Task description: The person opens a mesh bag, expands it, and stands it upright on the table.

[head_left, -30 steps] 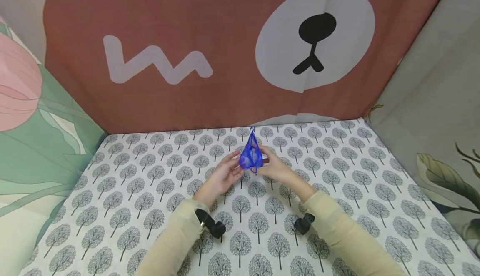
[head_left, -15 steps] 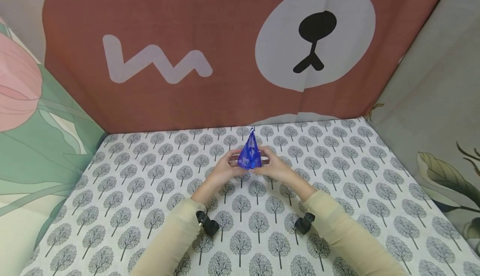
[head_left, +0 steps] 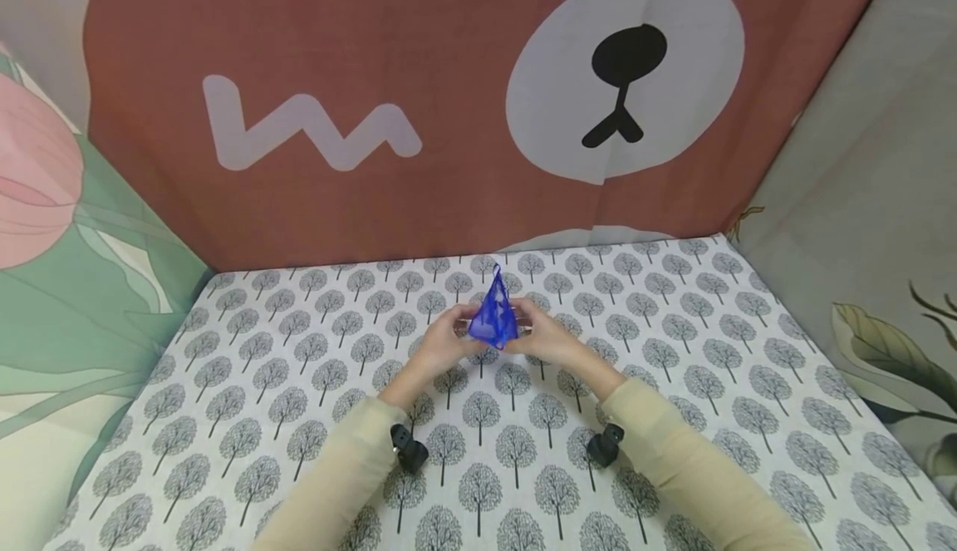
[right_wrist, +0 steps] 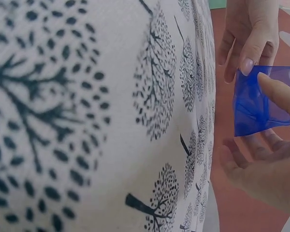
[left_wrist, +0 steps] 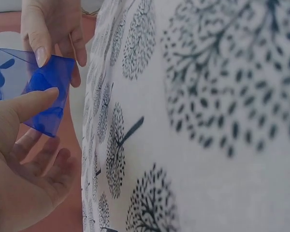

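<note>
Both hands hold up a small sheer blue organza pouch point(head_left: 493, 322) above the table. It narrows to a drawn top with a loop of cord. My left hand point(head_left: 439, 341) pinches its left side, thumb in front and fingers behind; my right hand point(head_left: 547, 336) does the same on the right side. In the left wrist view both thumbs press on the see-through cloth of the pouch point(left_wrist: 48, 77). The right wrist view shows a flat lower edge of the pouch point(right_wrist: 249, 104) and the fingers spread behind it.
A white cloth with dark tree prints point(head_left: 516, 451) covers the table. Behind it hangs a red-brown backdrop point(head_left: 359, 210) with a bear face. Printed curtains stand at the left point(head_left: 45, 302) and right point(head_left: 845, 227). Black wrist cameras point(head_left: 409, 449) sit on both sleeves.
The left hand, earlier with loose fingers beside the pouch, has turned and now pinches its side. The pouch has shifted slightly left and down. The right hand keeps its hold.
</note>
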A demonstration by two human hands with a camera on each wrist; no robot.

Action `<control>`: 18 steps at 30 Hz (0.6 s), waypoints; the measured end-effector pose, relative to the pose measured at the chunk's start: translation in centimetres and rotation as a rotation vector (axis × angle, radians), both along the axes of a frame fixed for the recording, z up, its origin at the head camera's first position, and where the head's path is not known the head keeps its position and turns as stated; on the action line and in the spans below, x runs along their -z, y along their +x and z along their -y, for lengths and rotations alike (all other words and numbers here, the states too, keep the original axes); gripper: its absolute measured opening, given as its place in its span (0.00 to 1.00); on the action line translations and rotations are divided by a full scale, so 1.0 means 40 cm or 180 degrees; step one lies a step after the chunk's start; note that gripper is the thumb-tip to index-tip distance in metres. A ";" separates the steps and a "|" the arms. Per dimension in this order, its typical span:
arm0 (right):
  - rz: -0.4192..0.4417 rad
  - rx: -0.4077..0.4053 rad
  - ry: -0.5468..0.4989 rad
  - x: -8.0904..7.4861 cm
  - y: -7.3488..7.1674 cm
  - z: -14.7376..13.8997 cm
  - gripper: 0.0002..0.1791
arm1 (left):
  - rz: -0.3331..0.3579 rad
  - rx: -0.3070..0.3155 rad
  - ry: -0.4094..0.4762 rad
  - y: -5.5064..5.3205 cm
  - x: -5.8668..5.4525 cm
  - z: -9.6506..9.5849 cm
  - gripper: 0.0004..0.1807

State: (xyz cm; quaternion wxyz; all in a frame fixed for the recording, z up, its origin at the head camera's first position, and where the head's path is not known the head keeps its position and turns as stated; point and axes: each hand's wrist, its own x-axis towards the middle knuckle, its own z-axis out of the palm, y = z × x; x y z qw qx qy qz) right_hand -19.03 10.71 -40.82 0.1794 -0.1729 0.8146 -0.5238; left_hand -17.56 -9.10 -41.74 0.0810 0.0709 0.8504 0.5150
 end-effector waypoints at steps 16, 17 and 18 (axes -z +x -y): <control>-0.0068 -0.0023 0.0263 -0.001 -0.002 0.006 0.39 | -0.0066 0.0064 -0.0357 -0.001 0.006 0.010 0.31; -0.0051 -0.0019 0.0284 -0.001 -0.002 0.006 0.39 | -0.0053 0.0065 -0.0353 -0.001 0.007 0.010 0.30; -0.0040 -0.0018 0.0299 0.000 -0.002 0.005 0.39 | -0.0042 0.0062 -0.0352 -0.001 0.008 0.010 0.30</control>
